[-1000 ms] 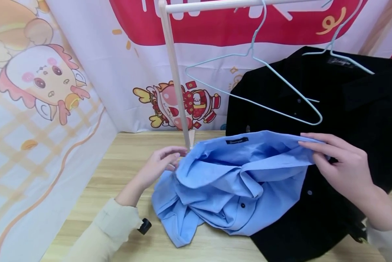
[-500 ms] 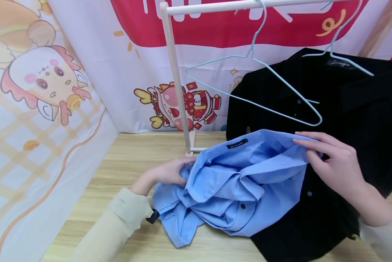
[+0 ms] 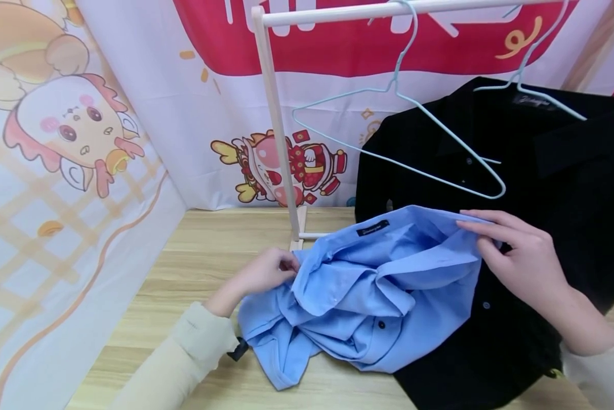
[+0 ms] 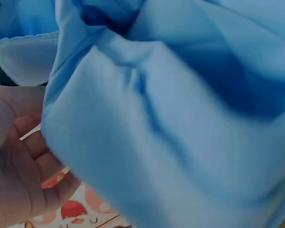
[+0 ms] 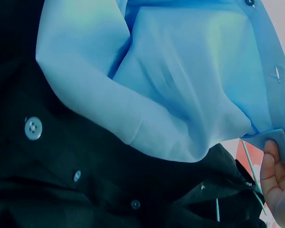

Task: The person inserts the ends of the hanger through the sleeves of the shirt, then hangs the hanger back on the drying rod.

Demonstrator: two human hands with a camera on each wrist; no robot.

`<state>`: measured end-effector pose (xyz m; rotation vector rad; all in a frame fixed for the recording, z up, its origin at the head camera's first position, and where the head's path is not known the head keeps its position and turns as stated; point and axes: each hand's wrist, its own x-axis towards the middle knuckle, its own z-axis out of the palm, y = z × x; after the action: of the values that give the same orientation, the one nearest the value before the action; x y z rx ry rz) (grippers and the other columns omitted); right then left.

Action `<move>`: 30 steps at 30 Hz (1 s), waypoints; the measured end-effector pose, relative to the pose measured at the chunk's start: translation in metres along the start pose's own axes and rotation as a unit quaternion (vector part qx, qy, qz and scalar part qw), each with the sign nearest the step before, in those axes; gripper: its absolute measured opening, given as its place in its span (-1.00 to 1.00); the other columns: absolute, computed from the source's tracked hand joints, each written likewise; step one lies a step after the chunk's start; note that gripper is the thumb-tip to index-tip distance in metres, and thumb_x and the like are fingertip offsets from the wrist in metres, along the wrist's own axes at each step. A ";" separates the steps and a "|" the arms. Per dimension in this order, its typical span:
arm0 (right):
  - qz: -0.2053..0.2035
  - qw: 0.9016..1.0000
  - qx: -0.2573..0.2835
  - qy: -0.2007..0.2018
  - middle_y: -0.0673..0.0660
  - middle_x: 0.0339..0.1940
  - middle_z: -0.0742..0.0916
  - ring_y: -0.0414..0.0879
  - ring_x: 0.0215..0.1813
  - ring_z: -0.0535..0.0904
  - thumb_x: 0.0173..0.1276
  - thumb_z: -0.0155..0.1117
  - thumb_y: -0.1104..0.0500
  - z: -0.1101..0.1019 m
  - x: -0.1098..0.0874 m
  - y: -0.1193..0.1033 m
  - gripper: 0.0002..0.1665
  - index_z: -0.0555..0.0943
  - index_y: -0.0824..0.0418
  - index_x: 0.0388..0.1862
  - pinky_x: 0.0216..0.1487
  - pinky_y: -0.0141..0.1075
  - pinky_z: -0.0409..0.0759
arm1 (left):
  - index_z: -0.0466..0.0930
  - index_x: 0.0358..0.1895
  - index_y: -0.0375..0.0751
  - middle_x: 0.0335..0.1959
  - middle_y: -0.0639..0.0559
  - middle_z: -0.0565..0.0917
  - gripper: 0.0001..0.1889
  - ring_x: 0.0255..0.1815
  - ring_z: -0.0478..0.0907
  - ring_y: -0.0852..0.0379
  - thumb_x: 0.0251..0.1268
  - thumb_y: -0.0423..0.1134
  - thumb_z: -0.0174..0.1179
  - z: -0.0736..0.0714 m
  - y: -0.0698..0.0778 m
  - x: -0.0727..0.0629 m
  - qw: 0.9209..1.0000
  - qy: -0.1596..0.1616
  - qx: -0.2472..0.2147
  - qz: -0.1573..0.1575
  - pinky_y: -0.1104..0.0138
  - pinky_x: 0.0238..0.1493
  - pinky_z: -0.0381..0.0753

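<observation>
A crumpled light-blue button-up shirt (image 3: 435,319) is spread between the two hands, its neck opening facing up and a black label (image 3: 372,228) inside the collar. My left hand (image 3: 267,270) pinches the cloth at the shirt's left edge; in the left wrist view the fingers (image 4: 38,156) bend beside the blue fabric, partly hidden by it. At the opposite end, my right hand (image 3: 524,253) pinches the collar's corner between thumb and fingers. The right wrist view shows that same grip on the collar (image 5: 270,137).
A wooden rack (image 3: 276,125) stands behind the shirt. From its bar hangs a bare pale-blue hanger (image 3: 396,85). A black shirt (image 3: 553,188) hangs on another hanger (image 3: 522,80) at right and spreads under the blue one. Printed cloth (image 3: 81,228) walls the wooden table (image 3: 194,256).
My left hand has moved right from beside the shirt and taken hold of its left edge, which has shifted right. My right hand has moved slightly left, still pinching the collar.
</observation>
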<state>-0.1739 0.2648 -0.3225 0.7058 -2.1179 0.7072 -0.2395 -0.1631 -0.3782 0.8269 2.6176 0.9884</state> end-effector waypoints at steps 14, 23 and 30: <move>0.101 0.992 0.063 -0.041 -0.34 0.12 0.67 -0.37 -0.44 0.37 0.29 0.19 0.56 -0.012 0.003 0.004 -0.59 0.79 0.31 0.00 -0.53 -0.50 0.28 | 0.35 0.00 -0.47 -0.25 -0.10 0.64 -0.89 -0.32 0.52 0.22 0.63 -0.45 -0.11 -0.050 0.017 -0.020 0.954 0.180 -0.238 0.002 0.46 -0.28 0.50; 0.233 0.898 0.318 -0.193 -0.17 0.30 0.62 -0.31 0.15 0.60 0.59 0.03 0.41 -0.004 -0.006 0.024 -0.48 0.47 0.21 0.47 0.10 -0.57 0.51 | 0.33 0.14 -0.41 -0.21 -0.24 0.69 -0.82 -0.13 0.55 0.17 0.64 -0.46 -0.17 -0.041 0.021 -0.019 0.943 0.250 -0.220 -0.024 0.25 0.06 0.46; 0.232 0.788 0.508 -0.260 0.00 0.46 0.49 -0.17 0.34 0.51 0.60 -0.26 0.46 0.002 -0.026 0.050 -0.36 0.30 0.17 0.58 0.27 -0.43 0.47 | 0.29 0.13 -0.36 -0.52 -0.08 0.46 -0.81 -0.60 0.29 0.26 0.58 -0.54 -0.15 -0.042 0.017 -0.025 0.948 0.219 -0.227 0.040 0.42 -0.56 0.27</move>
<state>-0.1950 0.3047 -0.3571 1.0053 -2.3100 2.2434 -0.2279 -0.1891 -0.3353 0.6552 2.5193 1.8929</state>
